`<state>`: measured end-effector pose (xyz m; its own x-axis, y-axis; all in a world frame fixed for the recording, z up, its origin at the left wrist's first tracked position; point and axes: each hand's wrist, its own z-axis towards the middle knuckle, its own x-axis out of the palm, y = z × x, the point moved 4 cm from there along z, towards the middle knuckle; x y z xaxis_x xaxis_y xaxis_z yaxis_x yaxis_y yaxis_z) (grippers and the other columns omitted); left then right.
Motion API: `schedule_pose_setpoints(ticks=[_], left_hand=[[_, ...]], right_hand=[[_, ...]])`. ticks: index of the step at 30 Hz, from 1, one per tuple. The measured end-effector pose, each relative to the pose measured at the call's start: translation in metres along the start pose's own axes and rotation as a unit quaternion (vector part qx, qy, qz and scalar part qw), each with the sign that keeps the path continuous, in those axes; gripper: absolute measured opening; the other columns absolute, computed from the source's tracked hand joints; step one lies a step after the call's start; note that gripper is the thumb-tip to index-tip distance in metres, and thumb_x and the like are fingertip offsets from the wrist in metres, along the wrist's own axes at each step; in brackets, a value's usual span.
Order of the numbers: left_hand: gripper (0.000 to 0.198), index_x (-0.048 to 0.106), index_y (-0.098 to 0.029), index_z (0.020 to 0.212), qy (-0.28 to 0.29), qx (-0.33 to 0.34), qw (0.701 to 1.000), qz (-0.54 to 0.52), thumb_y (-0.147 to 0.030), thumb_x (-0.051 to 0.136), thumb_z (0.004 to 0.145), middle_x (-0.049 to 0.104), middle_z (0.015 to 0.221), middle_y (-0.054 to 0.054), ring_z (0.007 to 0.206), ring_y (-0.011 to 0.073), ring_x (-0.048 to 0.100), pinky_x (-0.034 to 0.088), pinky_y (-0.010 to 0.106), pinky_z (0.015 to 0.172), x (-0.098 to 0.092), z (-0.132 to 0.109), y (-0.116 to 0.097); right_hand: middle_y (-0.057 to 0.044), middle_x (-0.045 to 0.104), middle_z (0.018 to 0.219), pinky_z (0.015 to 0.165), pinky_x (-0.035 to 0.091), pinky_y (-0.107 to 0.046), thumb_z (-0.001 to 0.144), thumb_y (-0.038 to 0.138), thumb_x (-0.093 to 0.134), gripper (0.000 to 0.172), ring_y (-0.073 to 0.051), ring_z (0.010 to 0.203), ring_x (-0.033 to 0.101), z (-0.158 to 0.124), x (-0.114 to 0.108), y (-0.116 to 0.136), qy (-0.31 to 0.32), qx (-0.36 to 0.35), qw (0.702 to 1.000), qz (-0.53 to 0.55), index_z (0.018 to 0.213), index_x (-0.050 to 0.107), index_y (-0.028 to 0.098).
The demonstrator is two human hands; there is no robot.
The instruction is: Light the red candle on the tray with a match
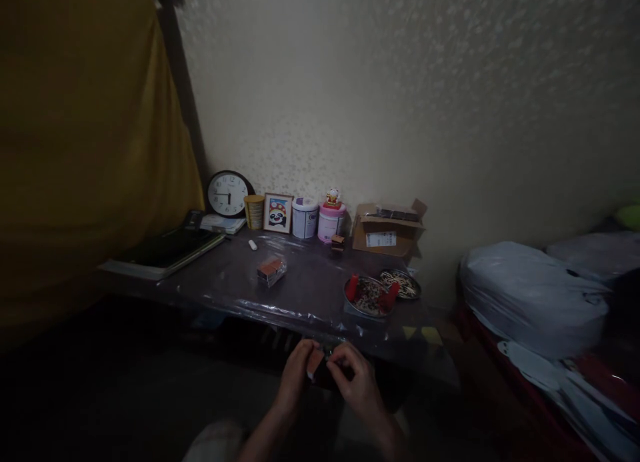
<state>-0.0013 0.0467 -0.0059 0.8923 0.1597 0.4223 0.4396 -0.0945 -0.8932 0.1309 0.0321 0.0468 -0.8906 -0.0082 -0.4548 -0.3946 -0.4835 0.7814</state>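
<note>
Just in front of the table's near edge, my left hand [297, 374] is closed around a small orange-brown matchbox [315, 362]. Close beside the box, my right hand [354, 375] has thumb and forefinger pinched together; whatever is between them is too small and dark to make out. On the table lies a plastic-wrapped pack of matchboxes [271, 270]. To the right are a round metal dish [369, 313] with small dark-and-light bits and two red objects, and a second dish [417, 293] filled with what look like pale matchsticks.
Along the wall stand a clock [229, 194], a yellow cup [254, 213], a framed panda picture [278, 213], a white tub [305, 219], a pink tub [331, 223] and an open cardboard box [383, 239]. Plastic covers the table [210, 275]. White bags [530, 295] lie at right.
</note>
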Motion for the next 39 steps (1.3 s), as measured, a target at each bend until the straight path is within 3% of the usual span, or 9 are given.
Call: schedule_pose_setpoints(ticks=[3, 11, 17, 24, 31, 39], left_hand=[[0.025, 0.058, -0.019, 0.068, 0.009, 0.008, 1.0, -0.018, -0.044, 0.058, 0.069, 0.051, 0.061, -0.004, 0.057, 0.0127, 0.046, 0.036, 0.023, 0.052, 0.003, 0.002, 0.004], [0.036, 0.056, -0.017, 0.053, 0.026, 0.013, 0.999, -0.014, -0.051, 0.067, 0.06, 0.047, 0.05, -0.006, 0.052, 0.0114, 0.043, 0.035, 0.024, 0.055, 0.009, 0.001, -0.001], [0.032, 0.067, -0.015, 0.07, 0.052, -0.005, 0.999, -0.015, -0.046, 0.067, 0.064, 0.063, 0.066, 0.001, 0.07, 0.0173, 0.055, 0.041, 0.027, 0.067, 0.012, -0.005, -0.006], [0.034, 0.07, -0.017, 0.086, 0.1, -0.038, 0.993, -0.049, -0.035, 0.075, 0.057, 0.071, 0.09, 0.007, 0.087, 0.0235, 0.061, 0.043, 0.032, 0.082, 0.017, -0.013, -0.009], [0.031, 0.071, -0.017, 0.079, 0.083, -0.063, 0.99, -0.091, -0.033, 0.079, 0.053, 0.072, 0.076, 0.005, 0.072, 0.0175, 0.062, 0.044, 0.028, 0.073, 0.02, -0.017, -0.01], [0.026, 0.072, -0.017, 0.082, 0.111, -0.082, 0.981, -0.137, -0.028, 0.077, 0.059, 0.072, 0.085, 0.006, 0.083, 0.0174, 0.063, 0.045, 0.026, 0.077, 0.019, -0.016, -0.003]], right_hand=[[0.001, 0.055, 0.071, 0.061, 0.041, -0.023, 0.079, 0.015, 0.052, 0.01, -0.013, 0.067, 0.053, -0.005, 0.009, 0.011, 0.022, -0.034, 0.999, -0.014, 0.071, 0.054, 0.021], [-0.001, 0.058, 0.076, 0.065, 0.044, -0.024, 0.081, 0.014, 0.051, 0.01, -0.014, 0.072, 0.056, -0.013, 0.02, 0.015, 0.026, -0.077, 0.996, -0.025, 0.075, 0.053, 0.022], [0.0, 0.058, 0.074, 0.064, 0.043, -0.024, 0.082, 0.018, 0.052, 0.01, -0.014, 0.071, 0.056, -0.005, 0.004, 0.008, -0.028, -0.058, 0.998, -0.022, 0.072, 0.053, 0.021], [0.0, 0.057, 0.071, 0.066, 0.045, -0.024, 0.079, 0.029, 0.059, 0.013, -0.015, 0.07, 0.056, 0.003, -0.011, -0.01, -0.056, 0.032, 0.996, 0.068, 0.07, 0.055, 0.02], [0.003, 0.057, 0.065, 0.06, 0.046, -0.024, 0.071, 0.038, 0.067, 0.022, -0.014, 0.062, 0.057, 0.003, -0.011, -0.013, -0.069, 0.119, 0.97, 0.202, 0.069, 0.055, 0.02], [-0.001, 0.065, 0.077, 0.064, 0.049, -0.027, 0.068, 0.038, 0.07, 0.029, -0.018, 0.072, 0.061, 0.008, -0.02, -0.019, -0.102, 0.164, 0.944, 0.266, 0.089, 0.059, 0.021]])
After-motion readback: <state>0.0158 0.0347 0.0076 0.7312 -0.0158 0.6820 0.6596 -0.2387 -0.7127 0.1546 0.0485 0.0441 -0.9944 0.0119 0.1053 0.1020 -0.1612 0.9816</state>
